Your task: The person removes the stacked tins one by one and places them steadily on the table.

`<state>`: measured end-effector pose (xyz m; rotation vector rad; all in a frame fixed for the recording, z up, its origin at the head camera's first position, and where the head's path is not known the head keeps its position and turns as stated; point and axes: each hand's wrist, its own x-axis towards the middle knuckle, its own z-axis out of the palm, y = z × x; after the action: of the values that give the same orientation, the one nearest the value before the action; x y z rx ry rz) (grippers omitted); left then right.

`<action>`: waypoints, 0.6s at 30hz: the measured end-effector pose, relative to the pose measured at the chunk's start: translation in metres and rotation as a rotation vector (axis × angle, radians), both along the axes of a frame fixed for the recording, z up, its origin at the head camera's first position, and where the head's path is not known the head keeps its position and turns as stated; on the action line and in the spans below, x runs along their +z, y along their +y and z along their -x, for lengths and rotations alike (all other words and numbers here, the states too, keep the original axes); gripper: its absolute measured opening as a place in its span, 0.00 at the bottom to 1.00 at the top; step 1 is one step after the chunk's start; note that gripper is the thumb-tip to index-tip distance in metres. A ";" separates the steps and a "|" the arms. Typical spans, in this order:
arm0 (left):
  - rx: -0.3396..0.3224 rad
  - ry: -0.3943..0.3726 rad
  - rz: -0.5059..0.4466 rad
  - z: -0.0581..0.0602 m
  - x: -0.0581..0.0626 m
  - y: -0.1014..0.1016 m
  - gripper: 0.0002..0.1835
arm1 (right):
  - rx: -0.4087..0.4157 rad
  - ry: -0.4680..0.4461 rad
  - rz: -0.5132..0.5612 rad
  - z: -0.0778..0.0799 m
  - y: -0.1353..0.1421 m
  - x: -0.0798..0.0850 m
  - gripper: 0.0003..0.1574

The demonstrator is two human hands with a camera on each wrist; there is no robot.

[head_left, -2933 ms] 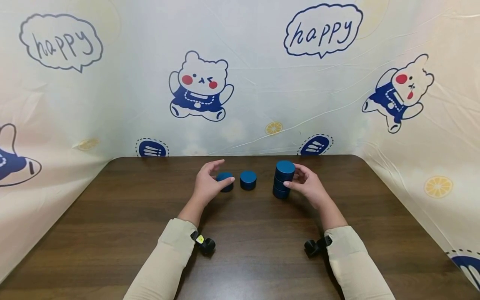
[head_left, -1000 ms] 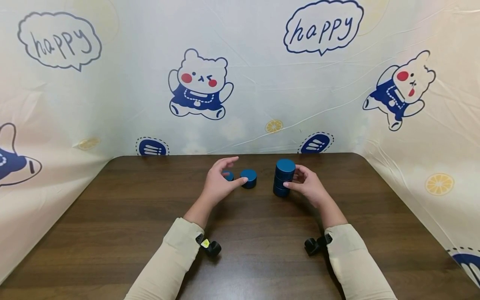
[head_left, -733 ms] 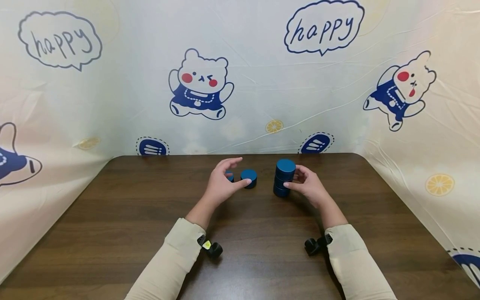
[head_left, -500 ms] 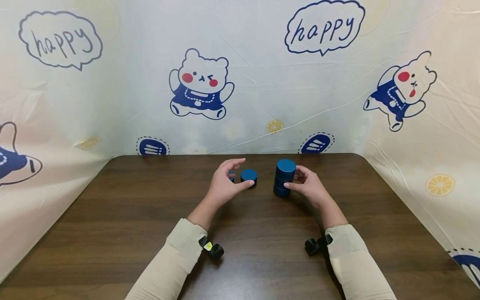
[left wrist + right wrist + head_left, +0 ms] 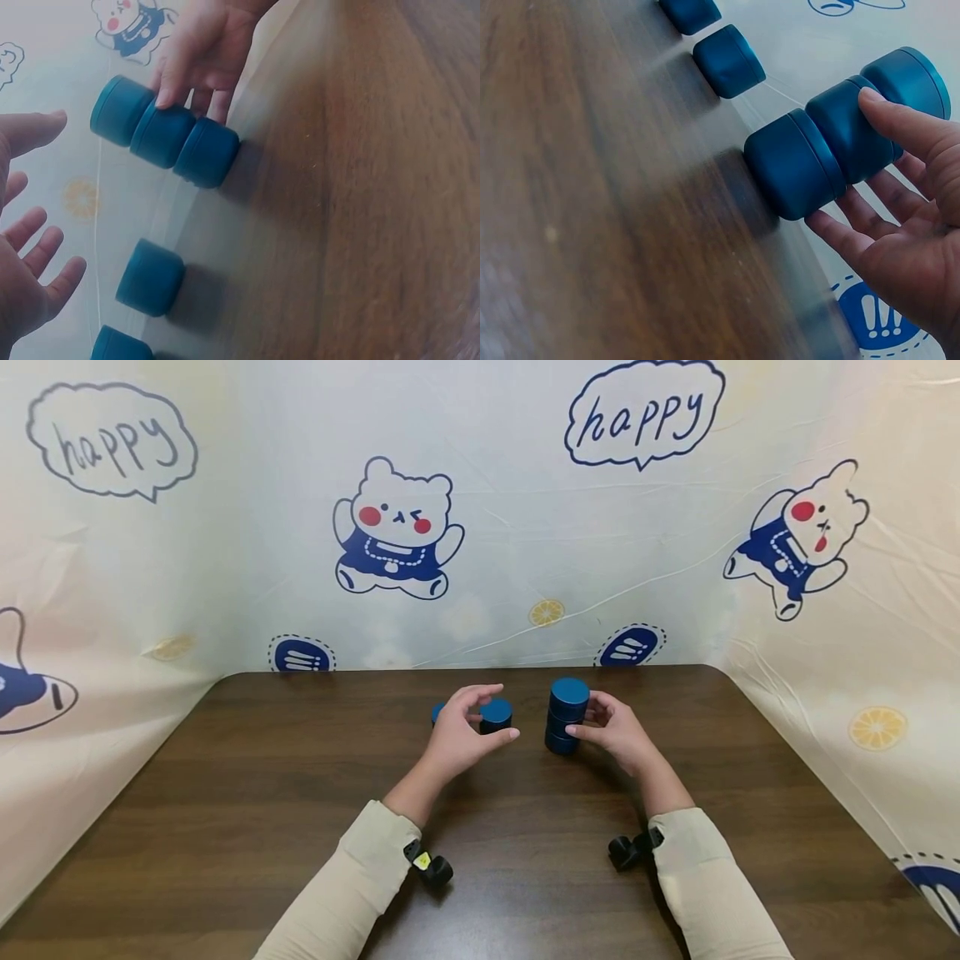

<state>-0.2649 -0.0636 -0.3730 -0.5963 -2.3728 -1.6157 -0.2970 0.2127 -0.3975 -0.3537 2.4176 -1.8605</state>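
Observation:
Three small round blue tins with lid seams stand in an upright stack near the table's far side. My right hand holds the stack from its right. In the right wrist view its thumb lies on the middle tin and the fingers reach behind. My left hand hovers left of the stack, thumb and fingers spread, holding nothing. Just beyond it a single blue tin sits on the table, its lower part partly covered. Another blue tin is mostly hidden behind the left hand.
A dark brown wooden table lies under everything. Pale printed cloth with bears and lettering rises behind its far edge and along both sides. Each wrist carries a small black camera.
My left hand has moved rightward from the leftmost tin, across the front of the second one, staying spread. My right hand and the stack have stayed in place.

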 end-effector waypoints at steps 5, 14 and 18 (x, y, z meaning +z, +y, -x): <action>0.000 -0.023 0.001 0.000 0.000 0.005 0.33 | -0.007 0.012 -0.005 0.000 -0.001 -0.001 0.38; 0.030 -0.032 0.000 0.003 0.000 0.019 0.31 | -0.015 0.005 -0.010 0.000 -0.001 -0.001 0.40; 0.043 -0.031 -0.015 0.007 -0.002 0.024 0.31 | -0.020 -0.005 -0.008 0.000 -0.002 -0.001 0.39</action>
<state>-0.2720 -0.0395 -0.3755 -0.5173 -2.3758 -1.6348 -0.2968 0.2111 -0.3982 -0.3256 2.4339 -1.8570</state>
